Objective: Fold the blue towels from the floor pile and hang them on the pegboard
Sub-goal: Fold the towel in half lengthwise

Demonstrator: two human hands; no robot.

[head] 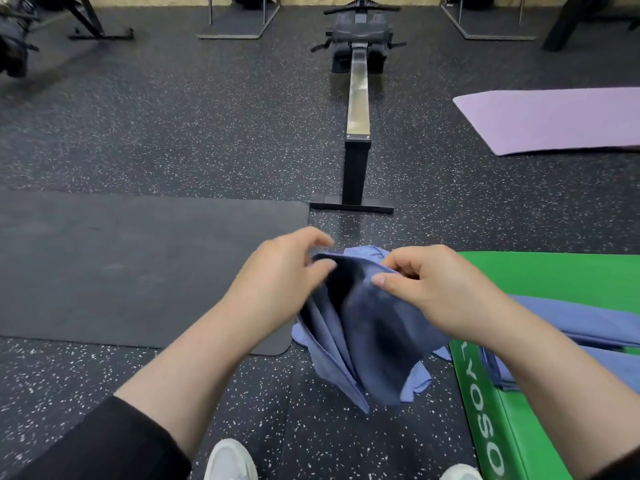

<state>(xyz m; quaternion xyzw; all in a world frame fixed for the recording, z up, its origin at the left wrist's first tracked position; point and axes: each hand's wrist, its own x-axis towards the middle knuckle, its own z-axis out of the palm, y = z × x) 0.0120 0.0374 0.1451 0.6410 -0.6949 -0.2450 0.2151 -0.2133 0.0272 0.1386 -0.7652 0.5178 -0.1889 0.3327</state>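
Shoes (230, 460) below grip | both hands, left hand (277, 271) and right hand (429, 289), pinch towel (367, 334) top edge | we judge fold mid-way | pile (420, 382) beneath remains | pegboard unseen

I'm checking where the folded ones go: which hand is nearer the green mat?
Right. The right hand pinches the towel just beside the green mat; the left hand grips the towel's far side, over the black mat.

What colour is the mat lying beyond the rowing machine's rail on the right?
Pale purple mat, seen in the head view.
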